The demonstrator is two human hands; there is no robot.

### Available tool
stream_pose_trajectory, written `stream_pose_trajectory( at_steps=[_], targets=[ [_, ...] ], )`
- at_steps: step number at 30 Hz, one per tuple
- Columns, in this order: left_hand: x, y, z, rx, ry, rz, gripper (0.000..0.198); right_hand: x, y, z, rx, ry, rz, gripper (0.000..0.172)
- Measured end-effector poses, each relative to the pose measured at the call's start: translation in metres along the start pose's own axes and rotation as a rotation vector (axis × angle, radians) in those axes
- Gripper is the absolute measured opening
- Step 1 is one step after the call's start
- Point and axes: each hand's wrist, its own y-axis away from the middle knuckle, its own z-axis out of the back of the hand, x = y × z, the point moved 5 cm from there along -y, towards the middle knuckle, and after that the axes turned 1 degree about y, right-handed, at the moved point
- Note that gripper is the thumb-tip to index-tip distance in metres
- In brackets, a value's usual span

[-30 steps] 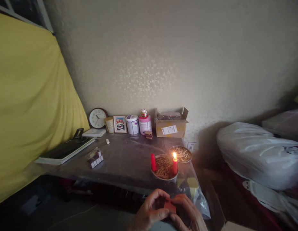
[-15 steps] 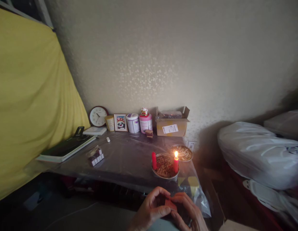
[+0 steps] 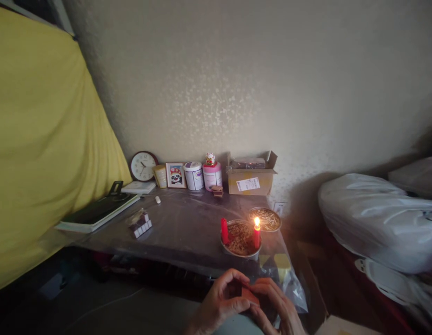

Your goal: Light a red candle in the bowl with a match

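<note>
Just in front of the table's near edge, my left hand [image 3: 224,300] and my right hand [image 3: 276,302] hold a small reddish-brown matchbox [image 3: 249,296] between their fingertips. Its contents are hidden. Beyond them on the table stands a round metal dish [image 3: 241,254] filled with brown grains. Two red candles are upright in it: the left candle [image 3: 224,231] is unlit, the right candle [image 3: 256,238] burns with a small flame. Partly behind the lit candle is another round dish holding many loose matchsticks [image 3: 268,219].
A wrapped stack of matchboxes [image 3: 141,226] lies left on the plastic-covered table [image 3: 188,228]. Along the wall stand a clock [image 3: 143,166], a picture frame [image 3: 176,176], tins [image 3: 194,177] and a cardboard box [image 3: 250,182]. White bags [image 3: 372,218] bulge at the right.
The view has shifted slightly. Both hands keep the matchbox in nearly the same place, with only a slight change in its angle. The right candle still burns.
</note>
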Motion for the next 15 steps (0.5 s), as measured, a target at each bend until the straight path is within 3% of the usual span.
stream_pose_trajectory(
  at_steps=[15],
  targets=[
    [0.0030, 0.0046, -0.0034, 0.074, 0.013, 0.058, 0.036, -0.0026, 0.0067, -0.0051, 0.035, -0.078, -0.001, 0.018]
  ],
)
